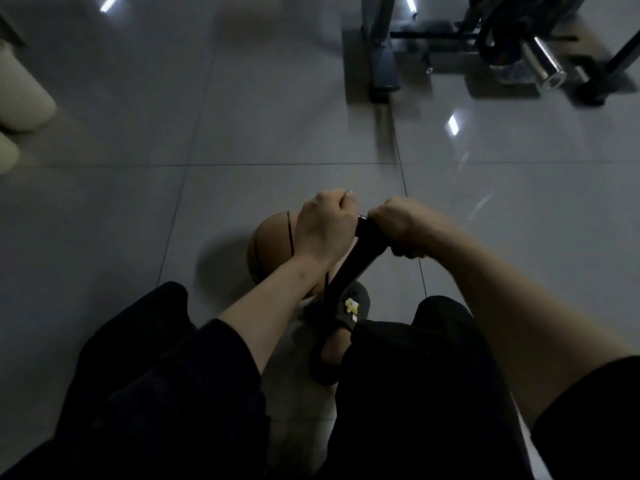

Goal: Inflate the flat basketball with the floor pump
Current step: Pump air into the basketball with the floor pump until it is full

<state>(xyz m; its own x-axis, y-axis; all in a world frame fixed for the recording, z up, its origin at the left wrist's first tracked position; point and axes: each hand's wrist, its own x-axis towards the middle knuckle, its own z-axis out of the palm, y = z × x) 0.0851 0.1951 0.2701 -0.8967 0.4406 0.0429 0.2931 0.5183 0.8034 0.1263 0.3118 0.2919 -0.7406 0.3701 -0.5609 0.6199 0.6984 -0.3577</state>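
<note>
Both hands (360, 226) gripping upright pump (349, 268)

Bare forearms; dark sleeves (225, 344) end near elbows. Black trousers (415, 393). Dark slipper (349, 317) bears yellow star charm.

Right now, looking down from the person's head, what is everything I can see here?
basketball: one, orange-brown with dark seams, on the floor behind the left hand.
pump: one, black, upright in the middle; handle at the top, body running down to the slipper.
slipper: one, dark with a yellow star, at the foot of the pump.
gym equipment: dark metal frame with a chrome bar, top right.
pale cushion-like shape: cream, left edge; too blurred to name.
floor: grey glossy tiles, all round.
trousers: black, along the bottom.
left hand: fingers curled round the pump handle.
right hand: fingers curled round the pump handle.
</note>
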